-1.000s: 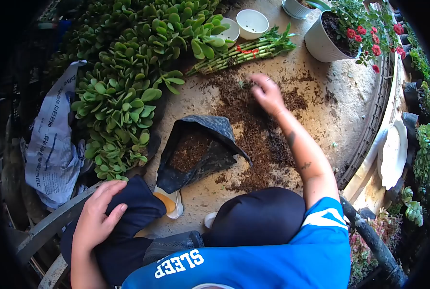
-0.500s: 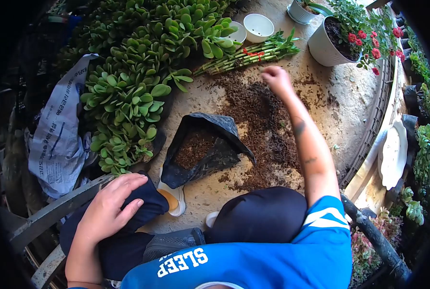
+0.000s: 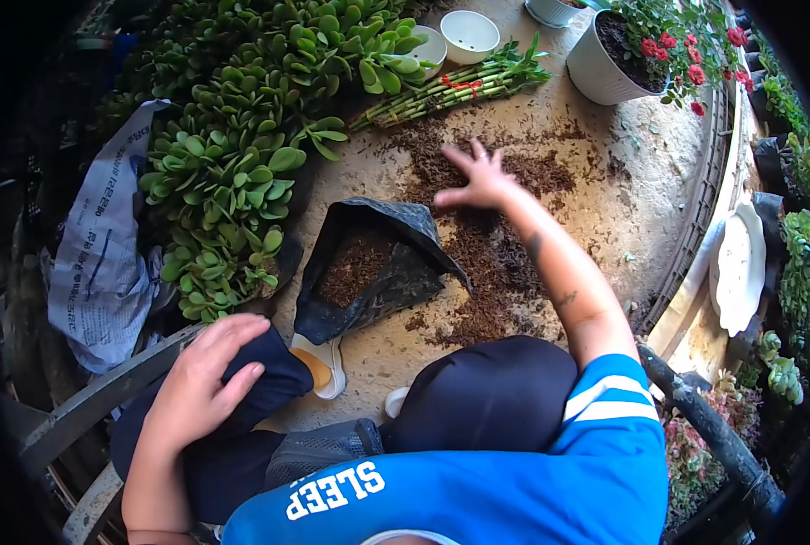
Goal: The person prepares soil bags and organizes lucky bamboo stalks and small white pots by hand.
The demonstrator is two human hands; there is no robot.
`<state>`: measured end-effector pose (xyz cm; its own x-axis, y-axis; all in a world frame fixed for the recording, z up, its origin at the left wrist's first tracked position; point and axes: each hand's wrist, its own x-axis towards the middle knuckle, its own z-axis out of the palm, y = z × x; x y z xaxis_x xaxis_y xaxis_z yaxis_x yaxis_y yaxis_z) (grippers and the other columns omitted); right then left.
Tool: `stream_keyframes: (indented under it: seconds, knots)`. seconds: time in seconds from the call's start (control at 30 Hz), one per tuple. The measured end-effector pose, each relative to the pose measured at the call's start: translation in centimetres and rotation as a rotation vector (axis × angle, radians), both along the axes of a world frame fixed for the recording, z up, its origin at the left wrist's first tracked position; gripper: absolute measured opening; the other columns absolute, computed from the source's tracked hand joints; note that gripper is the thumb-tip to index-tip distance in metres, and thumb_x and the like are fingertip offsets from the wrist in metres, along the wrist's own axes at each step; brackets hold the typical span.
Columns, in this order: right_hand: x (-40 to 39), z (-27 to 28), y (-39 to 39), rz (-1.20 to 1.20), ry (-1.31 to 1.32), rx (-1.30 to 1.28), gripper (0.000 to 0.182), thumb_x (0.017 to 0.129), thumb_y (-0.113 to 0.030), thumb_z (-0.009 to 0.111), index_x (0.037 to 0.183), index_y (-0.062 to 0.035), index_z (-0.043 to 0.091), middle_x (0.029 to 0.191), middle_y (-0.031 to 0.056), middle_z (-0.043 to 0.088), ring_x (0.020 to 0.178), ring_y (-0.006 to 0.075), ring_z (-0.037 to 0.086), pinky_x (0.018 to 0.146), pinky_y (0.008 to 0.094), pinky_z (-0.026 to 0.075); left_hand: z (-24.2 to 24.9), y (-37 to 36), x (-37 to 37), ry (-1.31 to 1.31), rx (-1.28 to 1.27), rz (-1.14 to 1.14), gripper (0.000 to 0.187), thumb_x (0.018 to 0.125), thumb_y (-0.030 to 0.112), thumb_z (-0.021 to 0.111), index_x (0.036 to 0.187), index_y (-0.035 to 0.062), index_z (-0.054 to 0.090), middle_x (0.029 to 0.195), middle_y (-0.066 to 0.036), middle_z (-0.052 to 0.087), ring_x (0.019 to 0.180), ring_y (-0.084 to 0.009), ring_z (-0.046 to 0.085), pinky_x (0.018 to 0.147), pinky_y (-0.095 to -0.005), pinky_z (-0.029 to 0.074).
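My right hand [image 3: 479, 177] is spread over the loose brown soil [image 3: 478, 291] on the ground, its fingers apart and holding nothing. On my knee rests my left hand [image 3: 203, 377], fingers stretched out and thumb apart. Between my feet and the soil stands a black plastic grow bag [image 3: 378, 263], its mouth wide and some soil [image 3: 355, 270] inside. Just beyond my right hand lies a bundle of green bamboo stalks [image 3: 432, 97], tied with red bands and leafy at the right end.
Two white pots [image 3: 469, 36] stand behind the stalks. A jade plant [image 3: 232, 173] fills the left, beside a printed white sack [image 3: 101, 245]. At the back right is a white pot with red flowers [image 3: 605, 68]. A white scalloped dish [image 3: 739, 268] lies at the right edge.
My right hand has come down and to the left over the soil, and its closed fingers have spread. My left hand stays on my knee. The view has shifted slightly.
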<state>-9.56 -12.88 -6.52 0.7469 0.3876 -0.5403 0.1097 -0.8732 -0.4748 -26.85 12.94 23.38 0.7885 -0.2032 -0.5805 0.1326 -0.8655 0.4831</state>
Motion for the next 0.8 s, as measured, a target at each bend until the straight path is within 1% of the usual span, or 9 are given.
stream_keyframes:
  seconds: [0.07,0.17,0.27,0.37,0.47,0.5,0.57,0.63,0.8]
  knots:
    - [-2.3,0.5,0.9,0.179,-0.101,-0.183,0.085,0.058,-0.047,0.071,0.129,-0.0386,0.025,0.14,0.0159,0.008,0.124,0.0473,0.01,0.09,0.0655,0.023,-1.7,0.5,-0.2,-0.023,-0.01,0.033,0.037,0.073,0.006,0.058,0.109,0.0054,0.05,0.12,-0.016,0.041,0.108,-0.0332,0.043,0.09,-0.0366,0.036]
    - [-5.0,-1.4,-0.3,0.17,-0.308,-0.119,0.063,0.065,-0.028,0.069,0.121,-0.0296,0.04,0.132,0.0149,0.027,0.118,0.0398,0.029,0.088,0.0562,0.034,-4.8,0.0,1.4,-0.114,0.087,-0.2,0.036,0.07,0.004,0.06,0.105,0.0096,0.052,0.127,-0.02,0.03,0.117,-0.0355,0.032,0.096,-0.0394,0.03]
    - [-5.5,-1.9,-2.4,0.119,-0.367,-0.069,0.051,0.064,-0.015,0.068,0.112,-0.0218,0.05,0.125,0.0146,0.036,0.107,0.0344,0.04,0.086,0.0406,0.042,-10.0,-1.3,4.1,-0.506,0.093,-0.433,0.028,0.064,0.001,0.061,0.091,0.0068,0.056,0.116,-0.02,0.041,0.109,-0.0356,0.04,0.088,-0.0415,0.036]
    - [-4.2,-2.3,-5.6,-0.118,-0.336,0.03,0.043,0.068,-0.011,0.064,0.109,-0.0153,0.053,0.113,0.0128,0.047,0.101,0.0276,0.046,0.079,0.0375,0.047,-13.3,-4.1,4.8,-0.342,0.276,-0.636,0.026,0.069,0.021,0.064,0.087,0.0041,0.056,0.098,-0.015,0.053,0.096,-0.0294,0.05,0.076,-0.0375,0.043]
    - [-1.7,-3.6,-8.1,-0.732,0.016,0.577,0.036,0.076,-0.006,0.052,0.112,-0.0058,0.049,0.087,0.0082,0.057,0.073,0.017,0.057,0.06,0.0303,0.052,-16.0,-6.4,3.3,-0.06,0.274,-0.387,0.059,0.069,0.043,0.063,0.105,0.0001,0.044,0.082,-0.015,0.058,0.081,-0.0307,0.057,0.064,-0.0359,0.048]
    - [-1.4,-0.4,-7.7,-1.01,0.325,0.747,0.041,0.075,-0.006,0.053,0.116,-0.0098,0.045,0.088,0.0087,0.056,0.07,0.0148,0.057,0.053,0.0278,0.051,-17.0,-6.5,2.7,0.016,0.147,-0.375,0.053,0.073,0.033,0.061,0.11,0.0014,0.04,0.088,-0.018,0.057,0.084,-0.0306,0.057,0.067,-0.0376,0.048]
    - [-0.7,3.9,-6.7,-1.083,0.462,0.847,0.044,0.074,-0.007,0.053,0.117,-0.011,0.042,0.09,0.0084,0.056,0.071,0.0156,0.057,0.053,0.028,0.051,-20.0,-6.7,0.4,-0.155,-0.091,-0.368,0.045,0.072,0.018,0.058,0.111,0.0038,0.04,0.092,-0.016,0.054,0.084,-0.0305,0.056,0.067,-0.0371,0.048]
    - [-0.1,5.9,-6.2,-0.866,0.74,1.085,0.042,0.073,-0.009,0.053,0.114,-0.0096,0.043,0.092,0.0089,0.055,0.073,0.0183,0.058,0.054,0.0287,0.05,-18.8,-7.7,-0.9,-0.123,-0.124,-0.493,0.041,0.069,0.006,0.053,0.109,0.0053,0.042,0.092,-0.014,0.051,0.083,-0.0293,0.055,0.067,-0.0362,0.048]
    - [-2.2,14.2,0.2,-0.418,1.127,1.095,0.047,0.071,-0.017,0.056,0.115,-0.0109,0.041,0.105,0.0138,0.051,0.079,0.0216,0.057,0.054,0.0294,0.05,-18.7,-8.2,-4.1,-0.36,-0.173,-0.583,0.016,0.069,0.005,0.049,0.085,0.0051,0.047,0.079,-0.01,0.048,0.073,-0.0228,0.056,0.057,-0.0314,0.049]
